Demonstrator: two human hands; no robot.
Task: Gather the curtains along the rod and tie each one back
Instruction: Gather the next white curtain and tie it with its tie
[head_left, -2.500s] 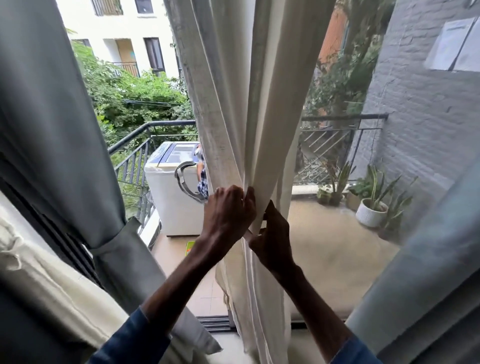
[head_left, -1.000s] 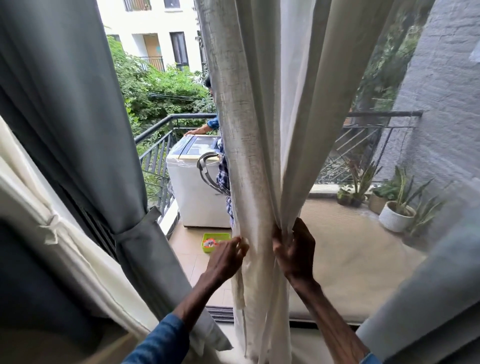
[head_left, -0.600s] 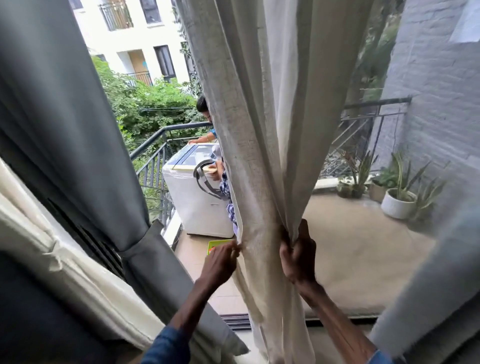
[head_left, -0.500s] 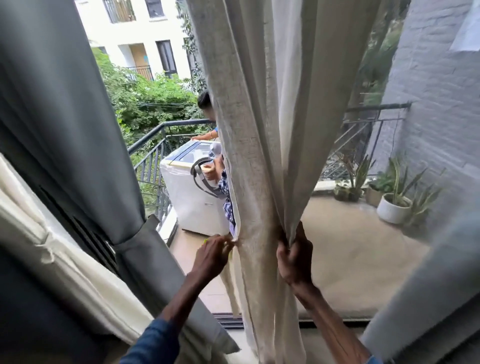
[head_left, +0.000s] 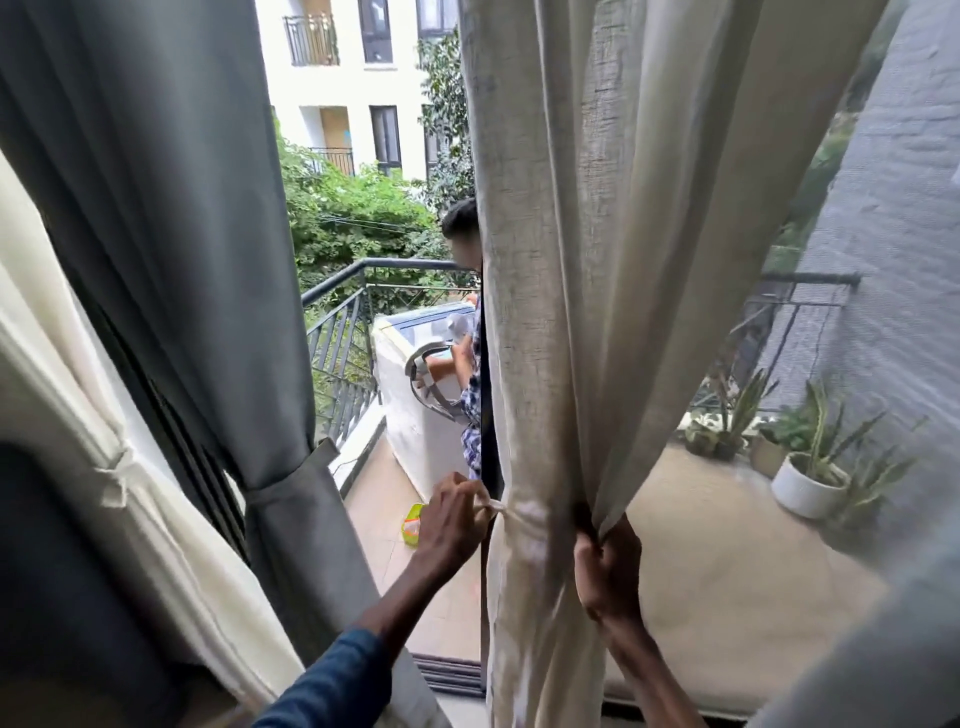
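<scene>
Your left hand (head_left: 451, 526) pinches the end of a cream tie (head_left: 511, 512), drawn sideways from the cream curtain (head_left: 545, 312) that hangs gathered in the middle of the balcony doorway. Your right hand (head_left: 608, 564) has its grip closed round the bunched folds on the curtain's right side, level with the tie. To the left, a grey curtain (head_left: 182, 260) is already cinched by its band (head_left: 280, 483), and a pale curtain (head_left: 156, 519) beyond it is knotted too. Whether the right grip also holds the tie's other end cannot be told. For a neat result, squeeze the folds tight with the right grip while pulling the tie snug and level, so no fold escapes.
</scene>
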